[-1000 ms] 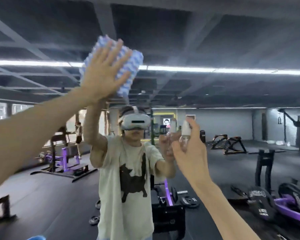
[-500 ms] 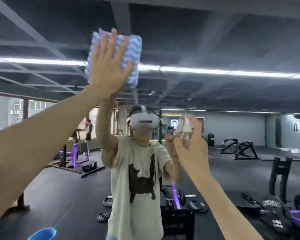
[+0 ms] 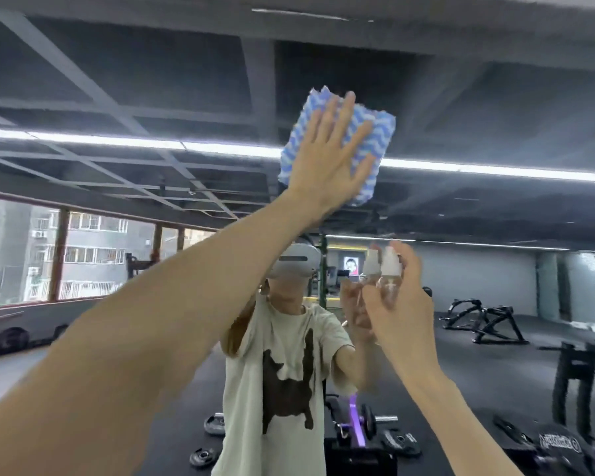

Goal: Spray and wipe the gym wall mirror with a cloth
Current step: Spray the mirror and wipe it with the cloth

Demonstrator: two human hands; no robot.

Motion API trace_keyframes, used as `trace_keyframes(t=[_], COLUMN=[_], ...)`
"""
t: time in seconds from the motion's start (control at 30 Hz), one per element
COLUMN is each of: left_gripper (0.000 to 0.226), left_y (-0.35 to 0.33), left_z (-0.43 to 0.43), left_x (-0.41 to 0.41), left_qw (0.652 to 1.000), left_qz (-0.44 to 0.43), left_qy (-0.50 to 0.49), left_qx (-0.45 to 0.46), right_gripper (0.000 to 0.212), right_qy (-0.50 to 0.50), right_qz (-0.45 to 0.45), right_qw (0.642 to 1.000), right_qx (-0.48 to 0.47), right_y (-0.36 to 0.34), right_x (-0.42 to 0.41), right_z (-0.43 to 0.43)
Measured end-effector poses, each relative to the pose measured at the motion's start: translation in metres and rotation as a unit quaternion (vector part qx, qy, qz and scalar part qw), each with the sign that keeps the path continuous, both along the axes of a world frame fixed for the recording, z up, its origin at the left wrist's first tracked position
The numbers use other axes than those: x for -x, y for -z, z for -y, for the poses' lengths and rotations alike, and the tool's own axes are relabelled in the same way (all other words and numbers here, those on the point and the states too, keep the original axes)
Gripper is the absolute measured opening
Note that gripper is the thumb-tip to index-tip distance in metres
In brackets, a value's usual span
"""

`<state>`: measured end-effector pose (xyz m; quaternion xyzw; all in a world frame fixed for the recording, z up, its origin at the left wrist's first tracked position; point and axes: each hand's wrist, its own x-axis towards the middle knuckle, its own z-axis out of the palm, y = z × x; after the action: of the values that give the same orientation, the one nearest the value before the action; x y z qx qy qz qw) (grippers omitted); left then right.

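The wall mirror (image 3: 495,97) fills my whole view; the gym I see in it is reflection. High on the mirror, the blue-and-white cloth (image 3: 375,139) lies flat against the glass. My left hand (image 3: 327,166) presses it there with fingers straight and spread, palm on the cloth, not gripping. Lower on the mirror and to the right, just off the glass, my right hand (image 3: 402,314) is wrapped round the small clear spray bottle (image 3: 389,280), one finger up by its white head. I judge the step to be wiping the upper glass. To do it well I'd use even palm pressure and overlapping strokes across the mirror, working downward — and turn to a dry face if streaks appear.
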<state>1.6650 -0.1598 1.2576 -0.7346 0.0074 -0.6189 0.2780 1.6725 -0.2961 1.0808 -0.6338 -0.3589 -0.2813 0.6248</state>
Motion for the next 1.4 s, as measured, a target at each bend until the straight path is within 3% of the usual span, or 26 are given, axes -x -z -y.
trace_keyframes(t=[0.07,0.13,0.27,0.37,0.43,0.5,0.57,0.6,0.63,0.7,0.8,0.9,0.97,1.0,1.07,1.1,1.17,1.2,1.23,1.3,1.4], left_gripper=[0.058,0.059,0.064,0.056,0.057,0.058,0.059,0.058,0.058,0.059,0.06,0.06,0.06,0.06,0.06,0.06,0.06,0.06,0.06,0.063,0.064], left_y=[-0.006,-0.019,-0.02,0.001,0.015,0.03,0.043,0.042,0.038,0.028,0.021,0.02,0.019,0.022,0.041,0.054,0.065,0.059,0.051,0.036,0.032], left_z=[-0.019,-0.056,-0.143,-0.151,-0.124,-0.084,-0.055,-0.053,-0.059,-0.084,-0.137,-0.14,-0.117,-0.101,-0.065,-0.047,-0.033,-0.036,-0.047,-0.086,-0.164], left_x=[0.014,0.044,0.121,0.128,0.103,0.066,0.041,0.039,0.043,0.064,0.1,0.108,0.091,0.078,0.047,0.039,0.036,0.044,0.054,0.081,0.134], left_qw=[1.0,0.994,0.922,0.886,0.919,0.982,0.999,0.997,0.998,0.996,0.946,0.896,0.898,0.923,0.985,0.998,0.993,0.99,0.993,0.996,0.952], left_qz=[0.003,0.074,0.242,0.268,0.236,0.125,0.005,-0.014,-0.001,0.073,0.205,0.257,0.261,0.235,0.122,0.048,-0.079,-0.106,-0.09,0.025,0.163], left_qy=[0.013,0.005,-0.007,-0.008,0.002,0.01,-0.015,-0.02,-0.017,-0.007,-0.043,-0.043,-0.03,-0.025,-0.019,-0.027,-0.049,-0.05,-0.043,-0.035,-0.059], left_qx=[-0.002,0.075,0.302,0.378,0.316,0.138,-0.029,-0.066,-0.066,0.047,0.246,0.36,0.353,0.302,0.122,0.034,-0.074,-0.082,-0.056,0.082,0.251], right_gripper=[0.059,0.06,0.063,0.062,0.059,0.061,0.064,0.064,0.064,0.062,0.064,0.07,0.074,0.074,0.071,0.069,0.066,0.065,0.065,0.066,0.07], right_qy=[-0.013,-0.021,-0.032,-0.031,-0.031,-0.04,-0.046,-0.048,-0.049,-0.054,-0.045,-0.005,0.022,0.033,0.045,0.046,0.04,0.037,0.03,-0.003,-0.032], right_qz=[0.02,0.039,0.029,0.02,0.024,0.034,0.042,0.045,0.042,0.026,0.021,0.004,-0.005,-0.003,0.001,0.003,0.008,0.01,0.014,0.009,0.009], right_qw=[1.0,0.999,0.999,0.999,0.999,0.999,0.998,0.998,0.998,0.998,0.999,1.0,1.0,0.999,0.999,0.999,0.999,0.999,0.999,1.0,0.999], right_qx=[-0.004,-0.002,0.005,0.003,0.005,0.007,-0.002,-0.011,-0.015,-0.027,-0.013,0.006,0.013,0.011,0.0,-0.004,-0.013,-0.015,-0.015,-0.019,-0.019], right_y=[-0.006,-0.01,-0.008,-0.007,-0.013,-0.02,-0.024,-0.026,-0.026,-0.024,-0.014,-0.005,-0.002,0.0,0.002,0.002,0.001,-0.001,-0.001,-0.003,0.0], right_x=[0.007,0.013,0.017,0.02,0.026,0.035,0.041,0.043,0.042,0.041,0.039,0.035,0.031,0.029,0.028,0.029,0.034,0.036,0.039,0.047,0.053], right_z=[-0.006,-0.009,-0.007,-0.012,-0.02,-0.03,-0.037,-0.039,-0.041,-0.039,-0.03,-0.019,-0.012,-0.01,-0.008,-0.009,-0.014,-0.019,-0.023,-0.03,-0.036])
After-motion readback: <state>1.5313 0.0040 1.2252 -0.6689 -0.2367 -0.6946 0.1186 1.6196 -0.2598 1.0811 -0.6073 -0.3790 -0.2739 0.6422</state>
